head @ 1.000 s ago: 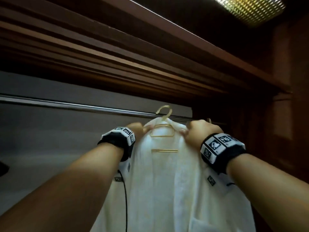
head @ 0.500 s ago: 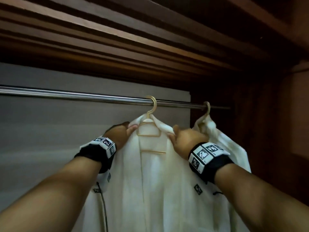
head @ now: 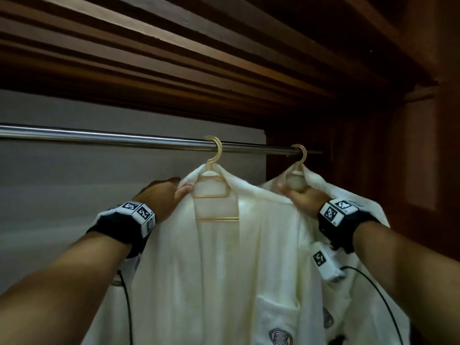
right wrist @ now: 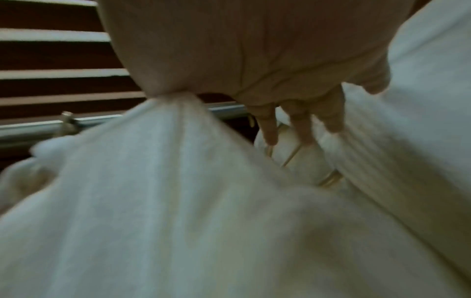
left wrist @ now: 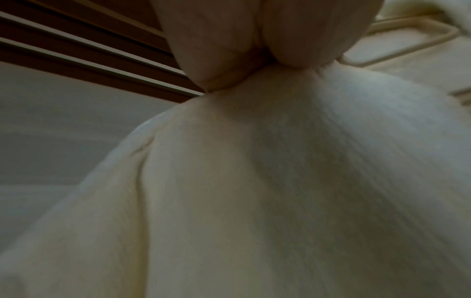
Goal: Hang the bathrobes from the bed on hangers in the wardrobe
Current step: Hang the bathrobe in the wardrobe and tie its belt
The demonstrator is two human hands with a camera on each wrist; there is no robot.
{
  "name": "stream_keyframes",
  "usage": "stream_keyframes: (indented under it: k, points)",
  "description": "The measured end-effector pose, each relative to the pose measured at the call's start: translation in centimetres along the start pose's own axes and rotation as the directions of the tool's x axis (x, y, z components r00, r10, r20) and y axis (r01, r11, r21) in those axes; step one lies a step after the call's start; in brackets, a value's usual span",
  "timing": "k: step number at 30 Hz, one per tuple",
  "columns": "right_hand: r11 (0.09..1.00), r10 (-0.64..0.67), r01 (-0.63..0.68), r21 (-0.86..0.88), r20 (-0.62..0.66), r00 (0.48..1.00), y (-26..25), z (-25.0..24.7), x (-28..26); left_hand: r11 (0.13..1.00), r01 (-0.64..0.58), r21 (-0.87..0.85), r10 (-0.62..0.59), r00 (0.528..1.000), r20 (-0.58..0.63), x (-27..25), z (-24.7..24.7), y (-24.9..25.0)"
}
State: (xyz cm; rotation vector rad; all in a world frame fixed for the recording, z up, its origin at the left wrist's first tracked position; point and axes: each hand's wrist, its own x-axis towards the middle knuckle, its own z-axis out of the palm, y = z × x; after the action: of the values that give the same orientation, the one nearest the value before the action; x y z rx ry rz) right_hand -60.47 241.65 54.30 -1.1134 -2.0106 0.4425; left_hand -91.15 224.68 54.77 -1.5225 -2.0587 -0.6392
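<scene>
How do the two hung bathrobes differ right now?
The left bathrobe faces us, its front open over its hanger; the left hand pinches its shoulder. The right bathrobe hangs farther along the rail, partly hidden; the right hand grips it. Both are white, on beige hangers.

Two white bathrobes hang side by side on a steel rail (head: 124, 140) inside a dark wooden wardrobe (head: 361, 170). The left robe (head: 224, 270) faces the camera, open at the front, draped over a pale hanger (head: 214, 185) whose hook sits over the rail; the hanger's crossbar shows between the lapels. It has a chest pocket and a grey emblem low down. The right robe (head: 318, 185) hangs on a second hanger (head: 300, 158), hooked near the rail's right end, partly behind the first robe. The two robes touch at the shoulders. Its lower part also shows a grey emblem.
</scene>
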Motion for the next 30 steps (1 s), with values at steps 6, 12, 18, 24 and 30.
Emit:
stream_keyframes:
  k: [6,12,18,24,30]
  points:
    - [0.899,-0.404,0.388,-0.203,-0.045,0.913,-4.5,2.5,-4.5,1.0,-0.03,-0.01,0.029,0.999,-0.04,-0.7,-0.1,0.4]
    - [0.789,-0.428,0.389,-0.476,0.029,0.903,-6.3,3.5,-4.5,1.0,-0.003,0.003,0.003,1.0,-0.006,-1.7,-2.3,1.3]
    - [0.924,-0.357,0.353,-0.144,-0.004,0.934,-11.2,4.1,-3.9,0.965,0.031,-0.261,-0.053,0.996,-0.078,-1.6,-3.3,3.3]
    - [0.915,-0.333,0.362,0.179,-0.173,0.927,-13.0,6.3,-3.4,0.856,0.093,-0.508,-0.187,0.973,-0.138,-2.0,-2.2,6.2]
    - [0.898,-0.339,0.335,-0.286,0.038,0.94,-9.8,7.1,-4.1,0.989,-0.063,-0.137,0.022,0.959,-0.282,-3.1,-0.4,3.6]
